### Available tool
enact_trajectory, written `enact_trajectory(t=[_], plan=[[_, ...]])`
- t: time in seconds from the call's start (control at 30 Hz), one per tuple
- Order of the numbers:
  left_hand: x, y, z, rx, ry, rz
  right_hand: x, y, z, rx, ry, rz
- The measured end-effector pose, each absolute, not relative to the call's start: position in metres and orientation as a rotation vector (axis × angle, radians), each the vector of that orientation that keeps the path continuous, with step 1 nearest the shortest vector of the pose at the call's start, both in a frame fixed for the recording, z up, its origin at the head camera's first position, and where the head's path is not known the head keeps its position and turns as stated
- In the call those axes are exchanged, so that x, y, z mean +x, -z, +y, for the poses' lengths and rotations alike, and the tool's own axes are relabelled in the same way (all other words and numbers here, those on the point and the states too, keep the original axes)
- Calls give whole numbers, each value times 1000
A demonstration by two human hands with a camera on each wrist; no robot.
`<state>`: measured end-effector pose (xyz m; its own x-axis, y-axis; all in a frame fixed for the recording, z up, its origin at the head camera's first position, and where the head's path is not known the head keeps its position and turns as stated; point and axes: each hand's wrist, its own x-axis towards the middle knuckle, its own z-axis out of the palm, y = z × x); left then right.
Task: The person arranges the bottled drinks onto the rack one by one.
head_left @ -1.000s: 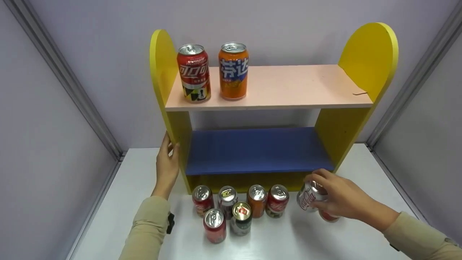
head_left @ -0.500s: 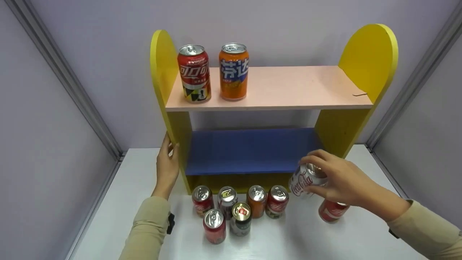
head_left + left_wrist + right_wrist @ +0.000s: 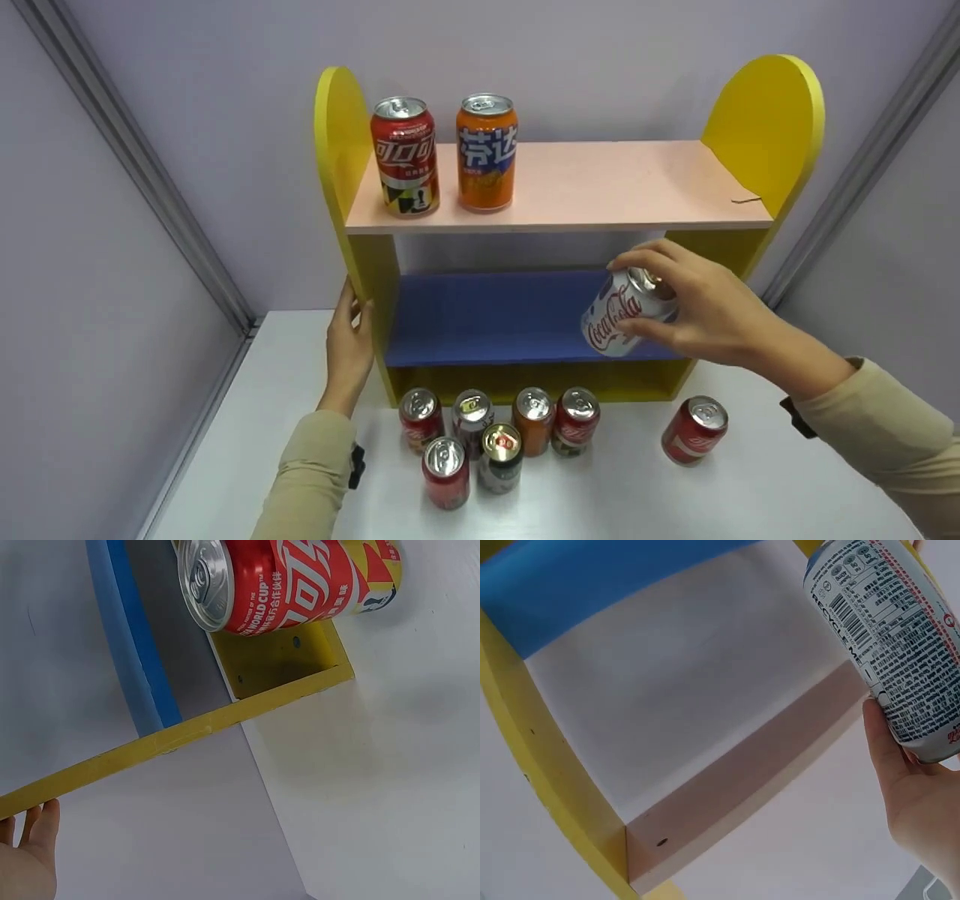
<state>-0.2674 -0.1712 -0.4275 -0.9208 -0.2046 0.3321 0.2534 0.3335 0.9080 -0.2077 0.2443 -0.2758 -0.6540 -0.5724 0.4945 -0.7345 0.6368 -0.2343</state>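
Note:
My right hand [image 3: 701, 300] grips a white Coca-Cola can [image 3: 619, 315] near its top, fingers and thumb around it. Tilted, the can hangs in front of the blue middle shelf [image 3: 517, 315]; its printed back and barcode face the right wrist view. My left hand [image 3: 350, 341] rests against the outer side of the yellow left panel [image 3: 375, 300], fingertips at its edge and partly hidden behind it. On the pink top shelf [image 3: 600, 180] stand a red cola can [image 3: 405, 154] and an orange Fanta can [image 3: 487, 154], side by side at the left.
Several cans stand on the white table [image 3: 600, 502] before the shelf, among them a red can [image 3: 445, 472], a gold-topped can [image 3: 501, 457] and an orange can [image 3: 534, 420]. Another red can [image 3: 694, 431] stands apart at the right. The yellow right panel [image 3: 769, 135] borders the shelf.
My right hand has lifted the white Coca-Cola can from beside the right red can up to the front of the blue shelf. My left hand stays at the left panel.

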Motion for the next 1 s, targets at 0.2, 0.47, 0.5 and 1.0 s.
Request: enact_trajectory(t=[0.2, 0.47, 0.5, 1.0], plan=[[-266, 427, -171, -43, 1613, -2211, -218, 258, 238, 1025, -652, -2439], [-266, 427, -170, -56, 1613, -2200, -234, 230, 232, 1008, -673, -2386], [-266, 427, -170, -54, 1613, -2200, -236, 226, 231, 1005, -661, -2372], [-267, 428, -170, -50, 1609, -2209, -268, 178, 201, 835, -667, -2534]])
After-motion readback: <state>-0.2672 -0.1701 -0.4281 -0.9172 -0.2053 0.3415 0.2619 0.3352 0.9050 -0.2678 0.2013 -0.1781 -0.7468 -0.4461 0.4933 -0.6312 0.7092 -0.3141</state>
